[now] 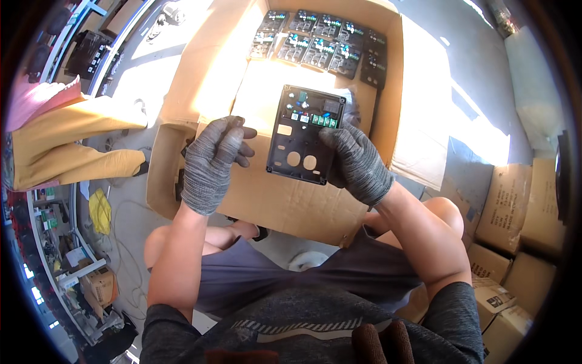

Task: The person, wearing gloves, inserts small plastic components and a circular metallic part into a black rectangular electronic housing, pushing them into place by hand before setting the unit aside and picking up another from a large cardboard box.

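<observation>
Above the big open cardboard box [388,91], I have the black plastic panel [306,136] in my right hand [359,161], fingers clamped on its lower right edge, thumb across the front. My left hand [213,161] is apart from it, curled up; I can't tell whether its fingertips pinch anything. Sunlit cardboard [262,82] lies between the panel and the matching panels [296,47] at the box's far end. Green terminal blocks [325,121] sit above two round holes [294,159] on its face.

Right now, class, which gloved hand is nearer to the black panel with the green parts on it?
Right. The right hand holds the black panel at its right edge; the left hand is apart from it, off to its left.
</observation>
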`<state>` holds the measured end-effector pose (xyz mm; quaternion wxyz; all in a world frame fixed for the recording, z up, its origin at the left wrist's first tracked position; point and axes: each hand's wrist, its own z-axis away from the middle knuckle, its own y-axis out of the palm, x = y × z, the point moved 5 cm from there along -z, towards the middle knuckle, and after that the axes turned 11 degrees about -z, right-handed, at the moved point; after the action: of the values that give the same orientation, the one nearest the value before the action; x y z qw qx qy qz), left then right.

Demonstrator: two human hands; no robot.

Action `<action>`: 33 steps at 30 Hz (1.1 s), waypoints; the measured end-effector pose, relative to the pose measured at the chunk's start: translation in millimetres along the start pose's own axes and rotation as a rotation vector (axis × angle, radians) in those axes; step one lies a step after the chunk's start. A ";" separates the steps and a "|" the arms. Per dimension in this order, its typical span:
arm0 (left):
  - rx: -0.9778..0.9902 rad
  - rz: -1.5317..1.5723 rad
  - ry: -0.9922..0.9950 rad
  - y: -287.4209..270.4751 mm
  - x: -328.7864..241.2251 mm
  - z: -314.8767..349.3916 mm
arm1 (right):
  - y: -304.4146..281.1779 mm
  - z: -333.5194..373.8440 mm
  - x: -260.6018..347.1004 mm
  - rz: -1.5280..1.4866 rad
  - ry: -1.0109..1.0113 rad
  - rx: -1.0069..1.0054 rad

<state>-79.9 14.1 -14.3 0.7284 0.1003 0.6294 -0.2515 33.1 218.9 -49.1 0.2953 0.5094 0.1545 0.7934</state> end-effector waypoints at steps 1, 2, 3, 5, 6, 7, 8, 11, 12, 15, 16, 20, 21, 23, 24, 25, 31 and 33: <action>0.071 -0.136 0.010 0.6 1.3 -0.6 | -2.0 -0.1 -0.4 0.001 0.000 -0.002; 0.113 -0.164 0.021 2.3 1.1 0.7 | -3.8 0.1 0.9 0.030 -0.020 0.010; 0.112 -0.163 0.018 2.2 1.4 2.4 | -3.8 0.0 1.2 0.058 -0.037 0.024; 0.186 -0.302 0.060 8.2 0.2 5.9 | 2.6 1.5 2.4 0.037 -0.046 0.056; 0.179 -0.361 0.094 10.9 -3.0 6.5 | 6.3 2.5 3.1 0.015 -0.059 0.086; 0.182 -0.359 0.092 11.0 -3.2 6.1 | 5.4 0.2 -2.5 0.015 -0.058 0.083; 0.228 -0.385 0.071 12.6 -1.6 5.7 | 2.3 -3.6 -7.1 0.036 -0.149 0.076; 0.244 -0.130 -0.062 12.4 6.3 10.0 | 15.9 7.6 12.9 0.152 -0.074 0.102; 0.220 0.149 -0.164 14.7 9.4 12.4 | 20.9 13.9 16.1 0.245 0.083 0.128; 0.080 -0.034 -0.007 22.0 19.4 14.6 | 29.2 12.5 -1.2 0.071 0.073 0.160; 0.000 -0.160 0.068 23.7 23.1 13.9 | 29.1 10.7 -12.3 0.087 0.050 0.137; 0.095 -0.139 0.003 23.2 0.9 8.2 | 12.6 -0.3 -29.3 -0.024 0.206 0.152; 0.088 -0.138 0.002 17.2 -1.1 8.3 | 11.3 -1.1 -26.8 -0.020 0.210 0.156; 0.183 -0.275 0.182 13.7 -11.4 9.2 | 11.0 1.1 -11.0 0.106 0.069 0.268; 0.276 -0.300 0.131 15.9 -17.1 10.3 | 8.8 3.3 -3.9 0.198 0.059 0.249; 0.273 -0.299 0.122 14.9 -11.3 10.2 | 36.6 12.3 12.5 0.218 0.007 0.341; -0.013 -0.266 0.304 8.7 -18.0 6.1 | 9.6 6.0 -10.8 0.200 0.121 0.183; -0.084 -0.318 0.226 -2.8 -14.9 3.9 | 3.1 3.3 2.0 -0.181 0.008 0.080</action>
<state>-79.1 13.4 1.3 0.6079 -0.0034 0.7248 -0.3243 34.6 217.6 -44.6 0.3444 0.5016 0.2326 0.7587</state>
